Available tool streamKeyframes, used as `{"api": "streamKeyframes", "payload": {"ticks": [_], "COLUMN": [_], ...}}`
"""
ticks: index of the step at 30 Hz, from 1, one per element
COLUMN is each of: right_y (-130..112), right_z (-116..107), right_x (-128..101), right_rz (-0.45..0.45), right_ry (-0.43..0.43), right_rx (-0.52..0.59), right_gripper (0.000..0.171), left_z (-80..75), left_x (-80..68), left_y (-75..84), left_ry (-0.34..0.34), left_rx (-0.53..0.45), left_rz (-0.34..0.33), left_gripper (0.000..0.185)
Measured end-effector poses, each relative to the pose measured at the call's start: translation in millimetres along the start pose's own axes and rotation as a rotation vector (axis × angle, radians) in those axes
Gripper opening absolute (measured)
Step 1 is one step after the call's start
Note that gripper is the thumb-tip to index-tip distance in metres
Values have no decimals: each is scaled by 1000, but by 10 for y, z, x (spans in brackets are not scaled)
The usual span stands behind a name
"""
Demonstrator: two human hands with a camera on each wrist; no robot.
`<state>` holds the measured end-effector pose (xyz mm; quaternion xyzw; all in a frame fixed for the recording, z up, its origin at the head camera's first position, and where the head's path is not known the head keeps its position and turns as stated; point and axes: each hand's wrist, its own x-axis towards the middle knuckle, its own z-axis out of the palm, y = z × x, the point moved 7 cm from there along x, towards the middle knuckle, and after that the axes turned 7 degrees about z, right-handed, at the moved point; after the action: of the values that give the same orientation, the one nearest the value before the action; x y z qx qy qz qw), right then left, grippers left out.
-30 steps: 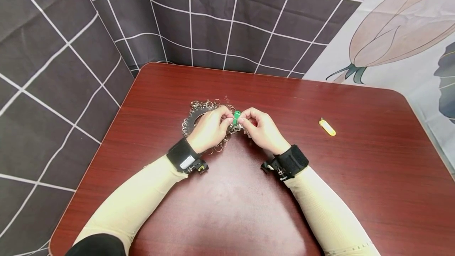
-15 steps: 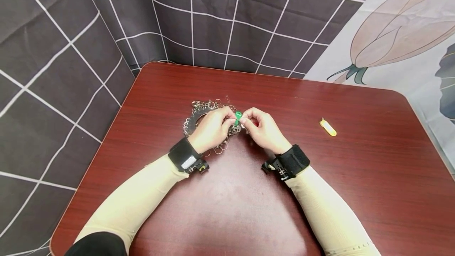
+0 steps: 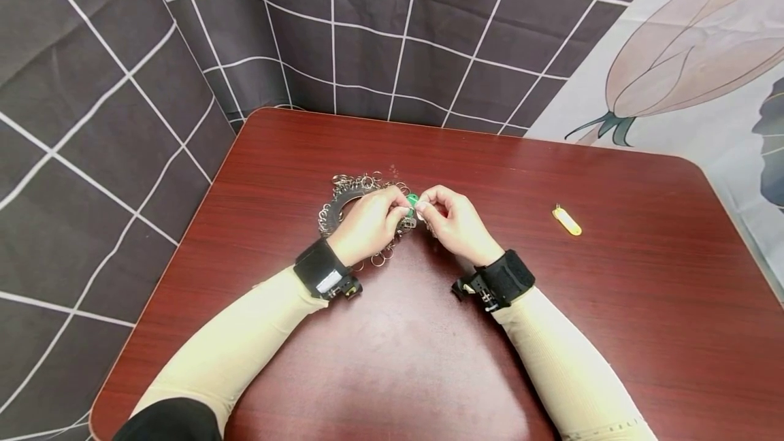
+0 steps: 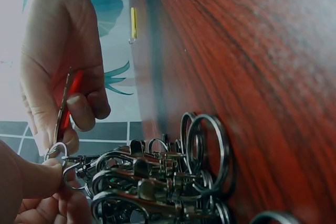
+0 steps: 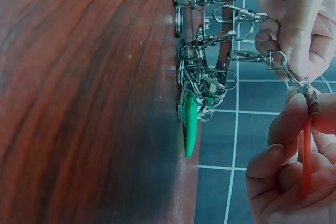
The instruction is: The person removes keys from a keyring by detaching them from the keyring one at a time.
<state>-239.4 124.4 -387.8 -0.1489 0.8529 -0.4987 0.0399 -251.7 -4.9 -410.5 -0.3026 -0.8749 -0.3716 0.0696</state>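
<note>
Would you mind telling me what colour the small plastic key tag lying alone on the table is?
The small plastic key tag is yellow, seen best in the head view.

Open tabletop near and to the right; clutter at the far left centre.

The ring pile fills the spot under and beyond the left hand, with the right hand just beside it. A yellow tag lies alone, well apart on the table.
</note>
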Motion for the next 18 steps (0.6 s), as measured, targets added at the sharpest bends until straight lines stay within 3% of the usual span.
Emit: {"api": "streamKeyframes", "payload": {"ticks": [11, 18], "right_y": [18, 135], "right_z": [-4, 56], "right_x": [13, 57], "right_rz": [30, 65], "right_ry": [-25, -77], "right_rx": [82, 151], "right_gripper": [7, 9], "left_z": [49, 7], "left_x": [-9, -19], "left_y": [-10, -57], "left_ry": [-66, -22], "left_rx": [-29, -3], "left_rz": [7, -25], "left_gripper": [5, 4]}}
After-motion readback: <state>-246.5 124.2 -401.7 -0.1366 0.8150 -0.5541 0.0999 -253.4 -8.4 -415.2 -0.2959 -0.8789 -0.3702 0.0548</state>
